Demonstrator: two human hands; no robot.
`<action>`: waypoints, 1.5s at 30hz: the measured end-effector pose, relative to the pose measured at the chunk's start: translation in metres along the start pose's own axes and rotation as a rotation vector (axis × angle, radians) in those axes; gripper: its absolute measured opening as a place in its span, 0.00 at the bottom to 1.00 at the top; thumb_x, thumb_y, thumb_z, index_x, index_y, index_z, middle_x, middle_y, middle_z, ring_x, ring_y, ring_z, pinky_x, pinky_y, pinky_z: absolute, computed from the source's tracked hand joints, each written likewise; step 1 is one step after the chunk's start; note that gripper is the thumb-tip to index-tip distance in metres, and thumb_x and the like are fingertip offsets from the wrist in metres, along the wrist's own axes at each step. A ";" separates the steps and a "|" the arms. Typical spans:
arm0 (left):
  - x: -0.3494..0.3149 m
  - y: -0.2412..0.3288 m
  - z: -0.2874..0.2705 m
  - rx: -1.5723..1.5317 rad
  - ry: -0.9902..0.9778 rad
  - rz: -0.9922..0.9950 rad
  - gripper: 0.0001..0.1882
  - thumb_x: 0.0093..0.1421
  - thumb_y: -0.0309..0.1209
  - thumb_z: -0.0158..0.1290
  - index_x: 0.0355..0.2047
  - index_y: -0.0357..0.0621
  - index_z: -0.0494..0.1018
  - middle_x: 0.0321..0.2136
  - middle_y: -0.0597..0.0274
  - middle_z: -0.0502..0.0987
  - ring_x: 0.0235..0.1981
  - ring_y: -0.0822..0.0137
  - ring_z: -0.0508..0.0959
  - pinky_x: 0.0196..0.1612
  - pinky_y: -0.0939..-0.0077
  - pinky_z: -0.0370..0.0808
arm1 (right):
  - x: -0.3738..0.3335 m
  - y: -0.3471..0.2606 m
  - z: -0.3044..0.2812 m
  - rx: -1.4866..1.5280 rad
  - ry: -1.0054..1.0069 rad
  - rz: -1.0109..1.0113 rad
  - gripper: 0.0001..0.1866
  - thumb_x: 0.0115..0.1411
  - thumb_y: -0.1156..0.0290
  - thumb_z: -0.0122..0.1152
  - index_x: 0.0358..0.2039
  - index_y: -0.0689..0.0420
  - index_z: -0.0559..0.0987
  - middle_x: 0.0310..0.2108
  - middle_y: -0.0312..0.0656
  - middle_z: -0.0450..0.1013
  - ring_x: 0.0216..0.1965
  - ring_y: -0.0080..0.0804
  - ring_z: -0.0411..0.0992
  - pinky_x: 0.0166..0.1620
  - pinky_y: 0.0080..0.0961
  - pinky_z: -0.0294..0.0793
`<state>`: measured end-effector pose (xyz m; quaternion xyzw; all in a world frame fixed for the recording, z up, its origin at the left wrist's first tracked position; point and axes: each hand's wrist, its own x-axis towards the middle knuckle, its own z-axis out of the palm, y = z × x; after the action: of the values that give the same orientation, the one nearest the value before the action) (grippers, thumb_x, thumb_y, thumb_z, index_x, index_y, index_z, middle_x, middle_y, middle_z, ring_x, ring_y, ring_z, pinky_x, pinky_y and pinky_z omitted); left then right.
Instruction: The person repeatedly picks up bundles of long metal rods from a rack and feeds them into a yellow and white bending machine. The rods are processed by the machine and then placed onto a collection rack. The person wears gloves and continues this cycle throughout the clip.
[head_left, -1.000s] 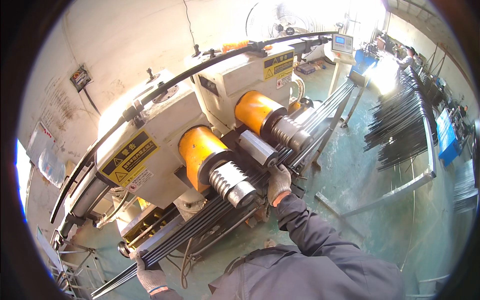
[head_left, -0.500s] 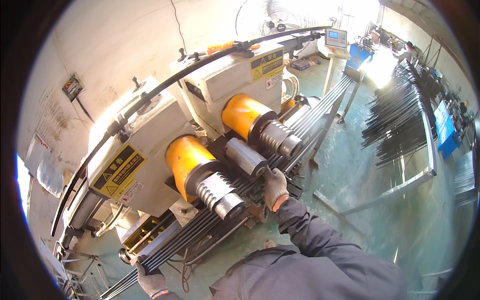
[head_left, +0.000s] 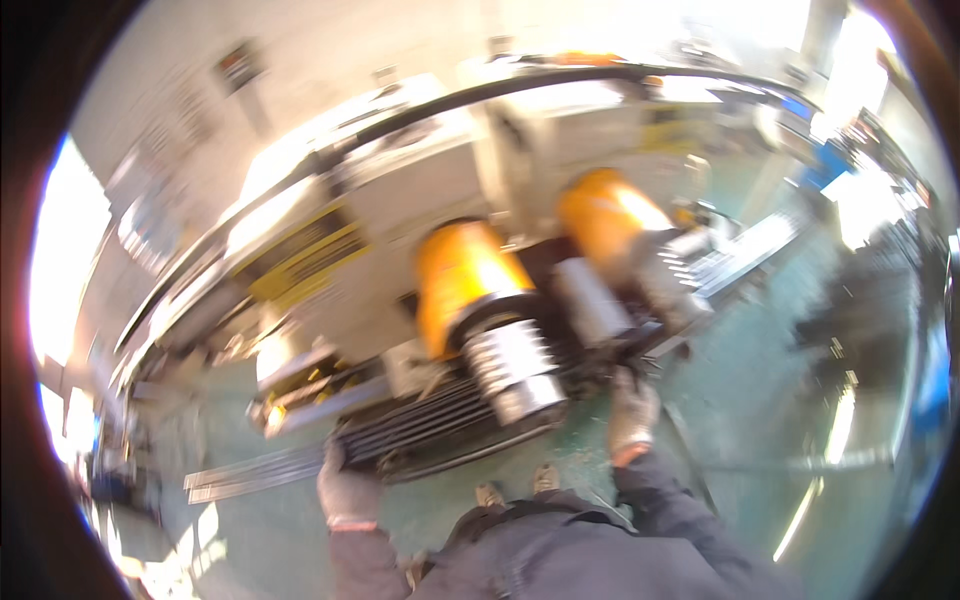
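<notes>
My left hand (head_left: pixel 347 487), in a pale work glove, is closed at the near edge of a row of long metal rods (head_left: pixel 265 472), thumb upward and the other fingers mostly hidden. My right hand (head_left: pixel 633 412), gloved too, reaches up to the machine just below a grey block (head_left: pixel 592 300). Its fingertips are smeared by motion, so whether they grip anything is unclear. Above the rods stand two orange cylinders (head_left: pixel 460 275) (head_left: pixel 605 205), each ending in a ridged metal roller (head_left: pixel 512 368). The rods run beneath the rollers.
A curved dark bar (head_left: pixel 480 95) spans the top of the pale machine housing (head_left: pixel 425 190). Yellow warning labels (head_left: pixel 305 255) mark its left side. Dark stacked stock (head_left: pixel 860 300) lies on the right. My shoes (head_left: pixel 490 493) show on the green floor (head_left: pixel 740 390).
The view has swung left and blurred, so the machine appears farther right and more level. My left hand now sits nearer the rollers along the rods; my right hand stays by the grey block.
</notes>
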<state>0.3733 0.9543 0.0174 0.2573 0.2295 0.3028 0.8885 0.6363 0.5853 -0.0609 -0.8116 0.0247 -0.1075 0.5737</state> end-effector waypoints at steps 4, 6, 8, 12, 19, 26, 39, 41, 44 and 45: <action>-0.001 0.034 -0.024 -0.102 0.120 0.124 0.21 0.84 0.37 0.48 0.66 0.33 0.73 0.63 0.42 0.80 0.66 0.42 0.79 0.74 0.37 0.74 | -0.008 0.096 -0.018 0.379 -0.121 0.316 0.20 0.81 0.62 0.63 0.64 0.62 0.84 0.51 0.41 0.85 0.49 0.31 0.81 0.57 0.28 0.78; 0.002 0.066 -0.045 -0.205 0.238 0.179 0.18 0.85 0.37 0.47 0.61 0.34 0.74 0.59 0.43 0.81 0.63 0.42 0.80 0.71 0.37 0.77 | -0.018 0.147 -0.034 0.251 -0.160 0.521 0.16 0.77 0.61 0.67 0.58 0.57 0.85 0.42 0.36 0.83 0.39 0.29 0.78 0.45 0.29 0.78; 0.005 0.102 -0.070 -0.233 0.344 0.273 0.17 0.85 0.37 0.48 0.58 0.34 0.74 0.54 0.45 0.81 0.60 0.41 0.81 0.70 0.39 0.78 | -0.037 0.197 -0.042 0.190 -0.167 0.587 0.11 0.73 0.63 0.68 0.48 0.55 0.84 0.37 0.39 0.83 0.39 0.36 0.81 0.43 0.36 0.79; 0.006 0.181 -0.133 -0.212 0.469 0.376 0.19 0.84 0.40 0.50 0.57 0.32 0.75 0.51 0.46 0.82 0.56 0.43 0.83 0.67 0.41 0.81 | -0.076 0.266 -0.048 0.091 -0.182 0.857 0.06 0.65 0.66 0.70 0.39 0.53 0.84 0.35 0.43 0.84 0.41 0.46 0.85 0.42 0.44 0.83; 0.007 0.344 -0.291 -0.121 0.439 0.609 0.16 0.82 0.37 0.50 0.55 0.34 0.75 0.49 0.47 0.83 0.52 0.43 0.85 0.61 0.42 0.84 | -0.169 0.243 -0.004 -1.388 -0.989 -0.149 0.11 0.58 0.67 0.78 0.42 0.49 0.86 0.44 0.39 0.88 0.47 0.41 0.88 0.50 0.40 0.86; 0.008 0.430 -0.358 0.070 0.523 0.548 0.25 0.86 0.44 0.45 0.68 0.34 0.70 0.56 0.43 0.82 0.55 0.42 0.84 0.60 0.41 0.84 | -0.207 0.197 0.012 -1.180 -0.959 -0.016 0.10 0.60 0.65 0.78 0.41 0.48 0.87 0.46 0.35 0.90 0.51 0.39 0.88 0.54 0.39 0.86; -0.009 0.435 -0.342 0.420 0.448 0.155 0.30 0.81 0.62 0.49 0.57 0.47 0.80 0.51 0.55 0.87 0.51 0.52 0.88 0.54 0.46 0.88 | -0.218 0.198 -0.016 -0.957 -0.911 0.169 0.14 0.71 0.54 0.64 0.38 0.51 0.86 0.34 0.34 0.83 0.34 0.29 0.80 0.39 0.32 0.80; -0.011 0.438 -0.345 0.485 0.537 0.185 0.36 0.81 0.65 0.47 0.70 0.49 0.73 0.59 0.52 0.84 0.57 0.48 0.86 0.59 0.40 0.85 | -0.218 0.183 -0.001 -0.584 -0.828 0.385 0.16 0.71 0.54 0.62 0.41 0.54 0.87 0.35 0.35 0.84 0.35 0.28 0.81 0.39 0.31 0.79; -0.013 0.435 -0.355 0.242 0.444 0.201 0.35 0.82 0.64 0.45 0.74 0.52 0.71 0.67 0.51 0.78 0.66 0.46 0.80 0.67 0.38 0.79 | -0.207 0.152 0.031 -0.358 -0.738 0.586 0.19 0.70 0.54 0.64 0.43 0.58 0.89 0.36 0.35 0.86 0.37 0.26 0.83 0.40 0.28 0.79; -0.014 0.429 -0.358 0.304 0.525 0.313 0.35 0.82 0.63 0.46 0.73 0.49 0.72 0.67 0.51 0.77 0.66 0.46 0.79 0.69 0.39 0.79 | -0.200 0.143 0.041 -0.334 -0.690 0.670 0.20 0.70 0.54 0.64 0.43 0.58 0.90 0.36 0.36 0.86 0.37 0.26 0.83 0.40 0.28 0.79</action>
<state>-0.0188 1.3525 0.0045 0.3322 0.4509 0.4537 0.6932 0.4613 0.6072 -0.2374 -0.8281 0.1097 0.3620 0.4137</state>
